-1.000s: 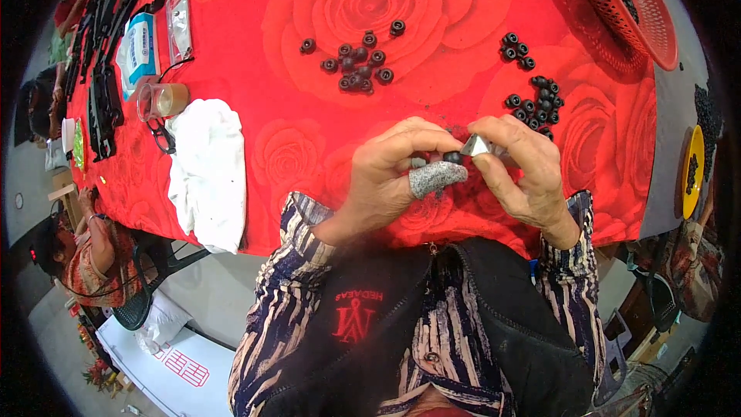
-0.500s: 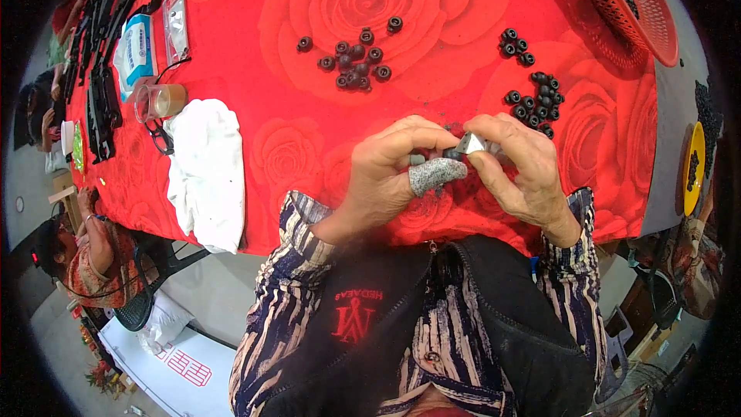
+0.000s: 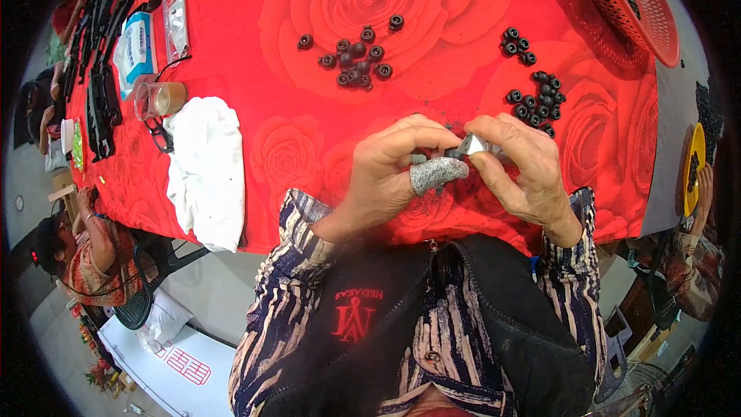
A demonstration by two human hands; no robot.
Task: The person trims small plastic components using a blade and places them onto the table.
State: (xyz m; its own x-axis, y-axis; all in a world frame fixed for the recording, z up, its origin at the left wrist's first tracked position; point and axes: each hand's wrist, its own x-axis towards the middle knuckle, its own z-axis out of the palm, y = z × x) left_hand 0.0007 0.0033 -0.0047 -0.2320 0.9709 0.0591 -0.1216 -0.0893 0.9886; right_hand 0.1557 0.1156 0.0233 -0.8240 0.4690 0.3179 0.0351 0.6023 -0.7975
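In front of my chest, above the red rose-patterned tablecloth (image 3: 293, 154), my two hands meet. Between the thumb and fingers of my left hand (image 3: 382, 174) sits a small black rubbery part (image 3: 453, 154), mostly covered by the fingers. A speckled grey finger sleeve (image 3: 437, 175) wraps the left thumb. My right hand (image 3: 529, 166) pinches a small silver metal tool (image 3: 473, 144) with a flat, angled face, held against the black part; its far end is hidden in the palm. Dark crumbs are scattered on the cloth by the fingertips.
Black round parts lie in a middle cluster (image 3: 355, 63) and a right-hand cluster (image 3: 540, 100). A red basket (image 3: 656, 31) stands far right, near a yellow plate (image 3: 689, 193). To the left are a white cloth (image 3: 204, 177), a cup (image 3: 168, 98) and long black strips (image 3: 100, 100).
The silver tool has tilted slightly against the black part, while both my hands stay nearly in place. At the right edge, another person's hand has come to the yellow plate.
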